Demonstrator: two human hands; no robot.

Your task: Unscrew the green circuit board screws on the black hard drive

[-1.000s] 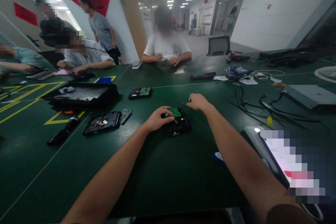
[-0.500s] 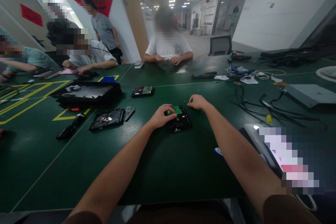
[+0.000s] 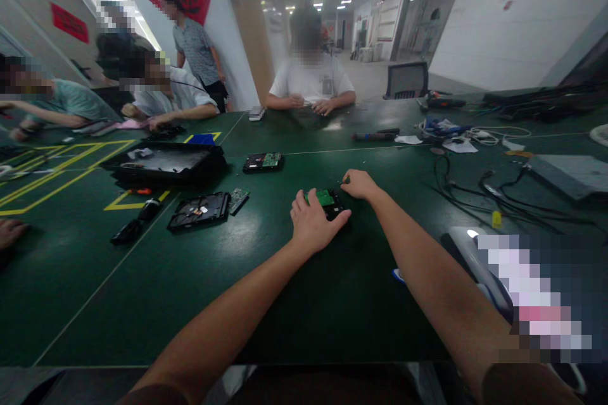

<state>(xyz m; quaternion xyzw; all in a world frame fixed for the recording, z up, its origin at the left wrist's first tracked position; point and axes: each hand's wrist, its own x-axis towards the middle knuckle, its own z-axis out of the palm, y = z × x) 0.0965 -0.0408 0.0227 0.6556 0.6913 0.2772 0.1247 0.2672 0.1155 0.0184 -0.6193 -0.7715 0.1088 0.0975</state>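
A black hard drive [image 3: 329, 197] with a green circuit board on its upper face lies on the table in front of me. My left hand [image 3: 313, 223] spans its near end, fingers at the left side and thumb at the right, hiding much of the casing. Just past the drive's far right corner, my right hand [image 3: 360, 183] is closed in a pinch near the table top. What those fingertips hold is too small to make out.
To the left lie an opened hard drive [image 3: 199, 211], a loose circuit board [image 3: 239, 200] and a black tray [image 3: 166, 164]. Another drive [image 3: 263, 162] sits farther back. Cables [image 3: 475, 196] and a metal box [image 3: 570, 176] are on the right. A person [image 3: 311, 82] sits opposite.
My left hand has shifted from the drive's left edge to across its near end, with the thumb now at the right side. The right hand stays pinched beside the drive.
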